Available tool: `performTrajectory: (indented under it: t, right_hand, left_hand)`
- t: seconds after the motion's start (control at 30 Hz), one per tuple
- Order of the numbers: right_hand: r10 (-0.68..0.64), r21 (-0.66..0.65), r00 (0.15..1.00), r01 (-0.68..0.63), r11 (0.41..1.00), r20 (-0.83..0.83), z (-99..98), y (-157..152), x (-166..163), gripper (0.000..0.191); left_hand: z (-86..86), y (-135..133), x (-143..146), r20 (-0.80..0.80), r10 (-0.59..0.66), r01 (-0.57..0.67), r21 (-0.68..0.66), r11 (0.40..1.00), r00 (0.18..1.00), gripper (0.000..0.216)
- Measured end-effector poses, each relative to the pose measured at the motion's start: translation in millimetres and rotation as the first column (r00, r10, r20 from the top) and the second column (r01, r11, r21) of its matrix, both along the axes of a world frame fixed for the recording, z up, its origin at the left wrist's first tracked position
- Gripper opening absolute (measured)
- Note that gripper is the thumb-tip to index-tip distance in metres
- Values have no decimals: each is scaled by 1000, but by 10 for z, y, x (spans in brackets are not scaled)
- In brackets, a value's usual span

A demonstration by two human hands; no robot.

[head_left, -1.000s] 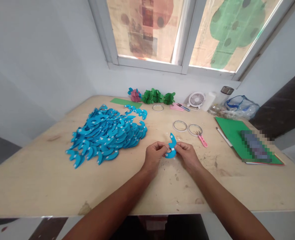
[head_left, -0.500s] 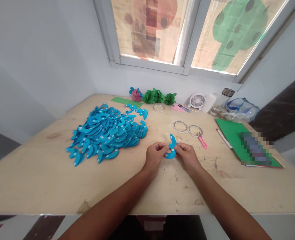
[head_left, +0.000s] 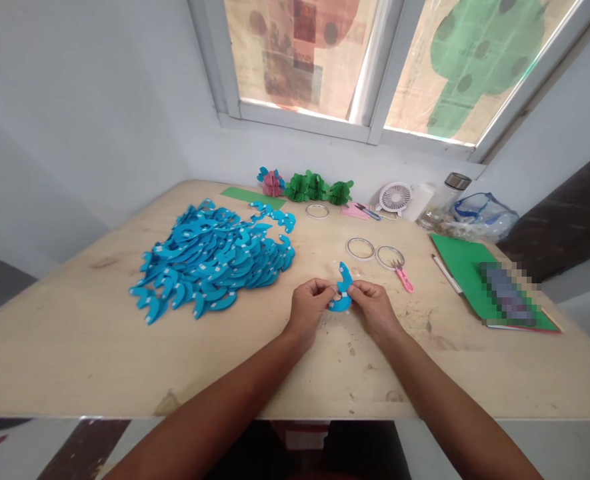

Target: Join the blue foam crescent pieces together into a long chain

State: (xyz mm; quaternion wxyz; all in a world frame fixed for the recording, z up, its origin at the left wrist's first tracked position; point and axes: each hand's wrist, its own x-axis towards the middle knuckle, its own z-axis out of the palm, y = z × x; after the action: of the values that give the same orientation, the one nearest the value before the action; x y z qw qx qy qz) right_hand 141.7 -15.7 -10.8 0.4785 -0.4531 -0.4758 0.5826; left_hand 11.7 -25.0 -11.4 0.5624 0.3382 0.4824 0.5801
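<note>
A curved blue paper piece [head_left: 343, 304] with small white squares on it is pinched between my two hands above the table. My left hand [head_left: 311, 308] grips its left side with thumb and forefinger closed. On its right side, my right hand [head_left: 375, 307] holds it in the same kind of pinch. One curved end sticks up between the hands. To the left lies a large heap of similar blue paper pieces [head_left: 215, 257], many bearing white squares. A few linked blue pieces [head_left: 273, 215] lie just behind the heap.
Rolls of thin tape [head_left: 360, 249] and pink-handled snips [head_left: 403, 277] lie beyond my right hand. A green folder [head_left: 459, 257] with a blurred-out object is at right. Green paper figures [head_left: 315, 187], a small fan [head_left: 395, 197] and a bottle [head_left: 445, 197] line the wall.
Both hands stay pinched on the blue paper piece, which has shifted only slightly. The whole view has tilted a little, moving the table up in the picture.
</note>
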Motion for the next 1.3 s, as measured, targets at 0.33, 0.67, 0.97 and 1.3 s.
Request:
performTrajectory:
  t: [0.33,0.67,0.97,1.3]
  right_hand:
    - [5,2,1000,-5,1000,-21,-32,13,6,19]
    - [7,-10,999,-8,1000,-39,1,1,-6,18]
    - [6,-12,998,-7,1000,-56,-24,13,3,20]
    - [2,-34,996,-5,999,-84,-82,40,21,21]
  left_hand:
    - [50,-18,1,-18,16,-16,-1,1000,1000,7]
    - [33,-10,3,12,0,0,6,1000,1000,7]
    - [14,-3,1,36,-2,1,23,1000,999,18]
    - [20,-11,10,-15,-6,7,69,998,1000,14]
